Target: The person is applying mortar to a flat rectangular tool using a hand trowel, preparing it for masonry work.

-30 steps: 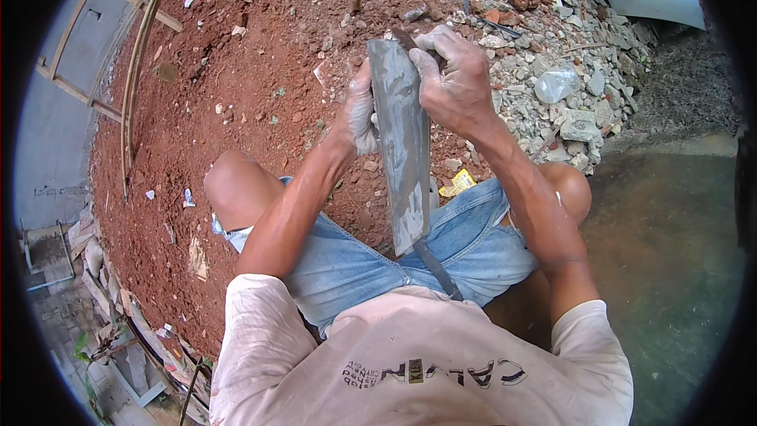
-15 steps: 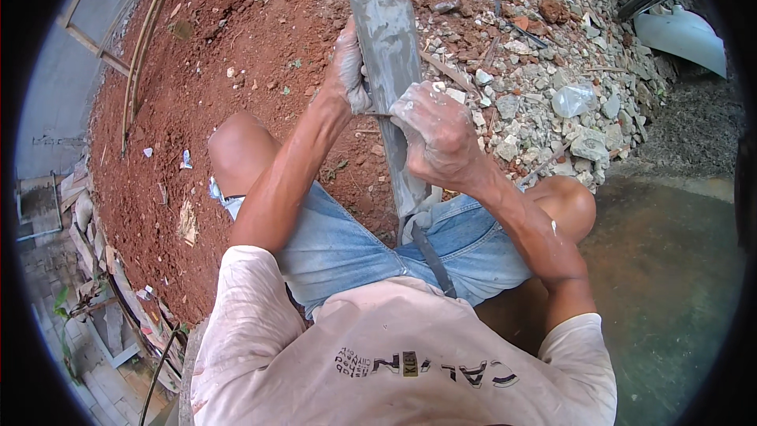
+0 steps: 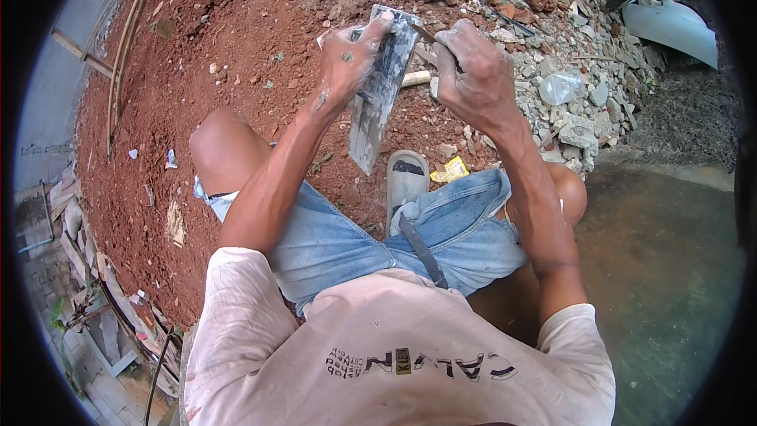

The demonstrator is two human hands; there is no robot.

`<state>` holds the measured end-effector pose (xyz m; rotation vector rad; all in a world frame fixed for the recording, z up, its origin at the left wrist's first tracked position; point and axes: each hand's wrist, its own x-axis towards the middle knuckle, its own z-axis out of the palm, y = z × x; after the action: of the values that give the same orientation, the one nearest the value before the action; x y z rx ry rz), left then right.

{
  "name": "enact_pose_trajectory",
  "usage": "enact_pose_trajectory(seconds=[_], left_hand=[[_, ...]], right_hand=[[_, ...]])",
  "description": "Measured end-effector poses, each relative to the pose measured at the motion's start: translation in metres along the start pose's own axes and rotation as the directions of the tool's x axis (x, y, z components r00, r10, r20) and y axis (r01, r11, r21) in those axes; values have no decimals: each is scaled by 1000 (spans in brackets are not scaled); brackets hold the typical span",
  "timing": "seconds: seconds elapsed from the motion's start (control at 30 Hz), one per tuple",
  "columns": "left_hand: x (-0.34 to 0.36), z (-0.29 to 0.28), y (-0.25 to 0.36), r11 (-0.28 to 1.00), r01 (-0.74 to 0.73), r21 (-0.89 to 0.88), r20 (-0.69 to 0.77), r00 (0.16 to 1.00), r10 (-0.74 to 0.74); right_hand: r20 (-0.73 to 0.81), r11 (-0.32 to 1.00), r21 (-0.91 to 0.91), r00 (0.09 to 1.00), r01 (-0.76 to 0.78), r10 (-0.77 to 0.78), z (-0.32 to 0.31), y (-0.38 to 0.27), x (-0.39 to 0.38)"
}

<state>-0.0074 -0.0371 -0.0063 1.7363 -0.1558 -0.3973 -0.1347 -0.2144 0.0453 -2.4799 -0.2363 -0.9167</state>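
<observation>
Smeared trowel (image 3: 376, 114) partly hidden by the hand

The left hand (image 3: 347, 67) clasps the trowel above red soil (image 3: 260, 47), some fingers out of sight. Right of the trowel, the right hand (image 3: 477, 75) curls tightly around a thin scraper (image 3: 424, 33), mostly covered; tip contact unclear. Below the trowel, jeans (image 3: 465, 229) overlap a sandal (image 3: 418, 177)
</observation>
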Motion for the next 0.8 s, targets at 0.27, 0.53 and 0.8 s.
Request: enact_pose_trajectory(seconds=[0.27, 0.53, 0.8], left_hand=[[1, -7, 5, 997, 21, -74, 50, 999, -17], [7, -36, 33, 930, 96, -355, 13, 995, -98], [32, -83, 37, 818, 101, -567, 66, 995, -77]], right_hand=[[148, 995, -34, 985, 92, -86, 17, -13, -18], [434, 976, 85, 874, 200, -217, 45, -38, -72], [596, 975, 185, 774, 124, -211, 34, -46, -64]])
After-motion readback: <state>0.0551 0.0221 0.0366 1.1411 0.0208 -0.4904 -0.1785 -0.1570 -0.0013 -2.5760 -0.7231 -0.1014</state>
